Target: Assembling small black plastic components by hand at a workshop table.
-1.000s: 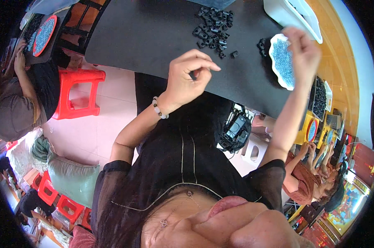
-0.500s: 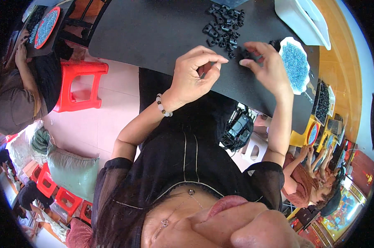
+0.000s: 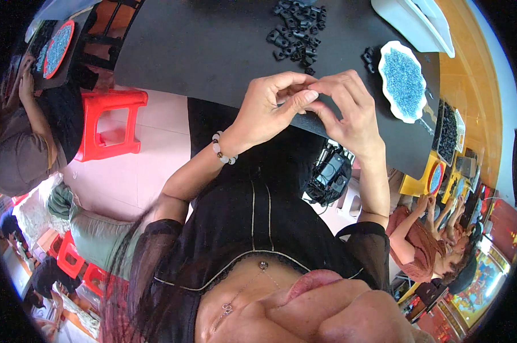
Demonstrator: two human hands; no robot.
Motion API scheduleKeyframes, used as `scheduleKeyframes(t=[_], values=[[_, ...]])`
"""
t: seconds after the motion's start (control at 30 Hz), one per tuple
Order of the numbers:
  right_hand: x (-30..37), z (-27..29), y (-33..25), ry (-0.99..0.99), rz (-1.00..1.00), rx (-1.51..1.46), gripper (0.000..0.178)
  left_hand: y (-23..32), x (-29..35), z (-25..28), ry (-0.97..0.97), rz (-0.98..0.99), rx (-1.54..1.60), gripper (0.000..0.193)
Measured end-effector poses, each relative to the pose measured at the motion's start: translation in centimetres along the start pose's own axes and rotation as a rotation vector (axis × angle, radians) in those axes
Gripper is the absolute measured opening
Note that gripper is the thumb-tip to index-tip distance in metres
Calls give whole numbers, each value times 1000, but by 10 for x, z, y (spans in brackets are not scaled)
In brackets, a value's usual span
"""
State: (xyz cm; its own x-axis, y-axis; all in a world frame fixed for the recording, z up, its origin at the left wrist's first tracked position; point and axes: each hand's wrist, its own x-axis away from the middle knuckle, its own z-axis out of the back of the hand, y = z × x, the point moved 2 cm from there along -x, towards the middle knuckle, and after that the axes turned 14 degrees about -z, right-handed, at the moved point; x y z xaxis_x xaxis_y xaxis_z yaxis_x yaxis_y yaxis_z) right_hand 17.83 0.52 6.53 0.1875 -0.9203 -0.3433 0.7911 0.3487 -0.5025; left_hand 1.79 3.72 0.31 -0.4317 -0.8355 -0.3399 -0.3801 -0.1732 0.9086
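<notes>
My left hand and my right hand meet just over the near edge of the dark table. Thumbs and fingertips of both are pinched together, and whatever lies between them is too small or hidden to make out. Beyond them is a loose pile of small black plastic parts. A few more black parts lie to the right, beside a scalloped white dish filled with tiny pale-blue pieces.
A white plastic bin stands at the far right. Left of me, a red stool is beside a co-worker near a red-rimmed plate of blue pieces. Another person works at the right.
My right hand has moved left from the few parts beside the dish to meet my left hand, uncovering those parts. My left hand stays pinched, nearly in place. The view has shifted slightly.
</notes>
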Motion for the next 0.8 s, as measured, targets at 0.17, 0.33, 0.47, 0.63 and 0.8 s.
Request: scheduleKeyframes(t=[0.17,0.33,0.47,0.63,0.8], values=[[1,18,10,-58,-130,-29,25,-4,2,6,6,32,-42,20],[4,75,82,182,-389,257,15,3,-4,6,77,-22,40,17],[3,89,116,120,-404,345,17,2,-1,8,69,-61,10,19],[-4,79,122,88,-284,487,19,0,1,10,50,-54,2,21],[-4,80,125,66,-378,484,13,1,1,10,50,-28,-8,24]])
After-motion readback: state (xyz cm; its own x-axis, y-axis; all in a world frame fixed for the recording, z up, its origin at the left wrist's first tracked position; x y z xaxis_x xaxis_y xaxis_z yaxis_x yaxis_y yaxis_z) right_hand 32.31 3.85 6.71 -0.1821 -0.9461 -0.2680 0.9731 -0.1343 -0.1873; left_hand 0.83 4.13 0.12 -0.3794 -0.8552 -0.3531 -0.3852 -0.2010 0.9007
